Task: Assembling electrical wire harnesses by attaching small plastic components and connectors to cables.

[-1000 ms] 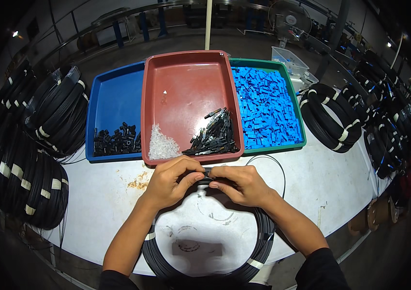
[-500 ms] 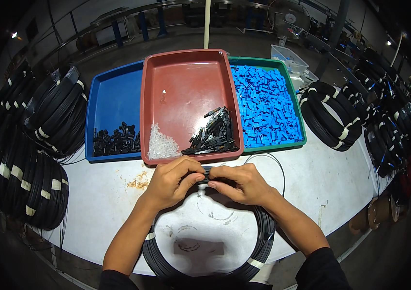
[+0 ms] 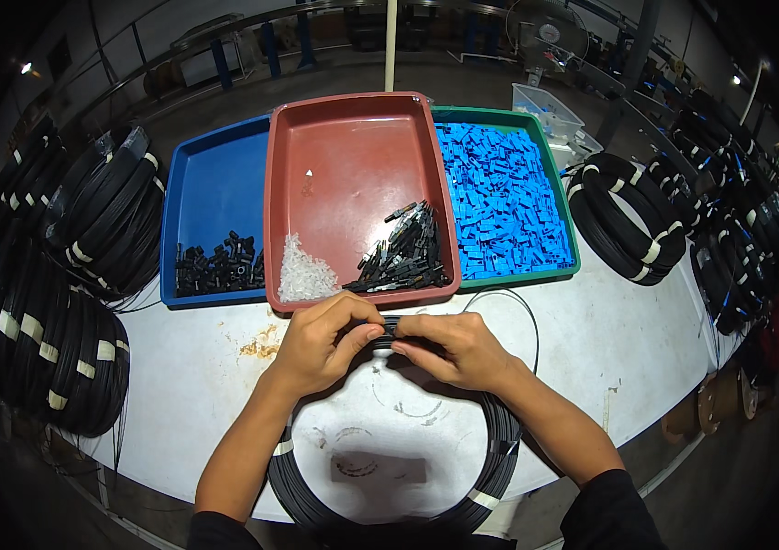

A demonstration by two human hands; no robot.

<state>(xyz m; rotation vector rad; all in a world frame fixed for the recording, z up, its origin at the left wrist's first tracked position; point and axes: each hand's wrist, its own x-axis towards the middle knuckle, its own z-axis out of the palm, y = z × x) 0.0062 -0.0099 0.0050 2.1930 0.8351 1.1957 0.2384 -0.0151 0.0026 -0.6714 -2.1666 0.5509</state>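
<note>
A coil of black cable (image 3: 498, 458) with pale tape bands lies on the white table in front of me. At its far side my left hand (image 3: 327, 341) is closed, thumb and fingers pinching the black cable. Close beside it, my right hand (image 3: 449, 344) is closed on the same stretch from the right. Dark strands show in the narrow gap between my fingertips; any small part there is too hidden to make out. One loose cable end (image 3: 536, 325) arcs out to the right behind my right hand.
Beyond my hands stand a red tray (image 3: 344, 202) with clear and black small parts, a blue tray (image 3: 215, 197) with black parts, and a green tray (image 3: 562, 220) full of blue clips. Cable coils (image 3: 73, 367) pile up at left; another coil (image 3: 632, 220) lies right.
Both hands stay at the far side of the coil, with only a very slight shift of the fingers. The trays and coils look the same.
</note>
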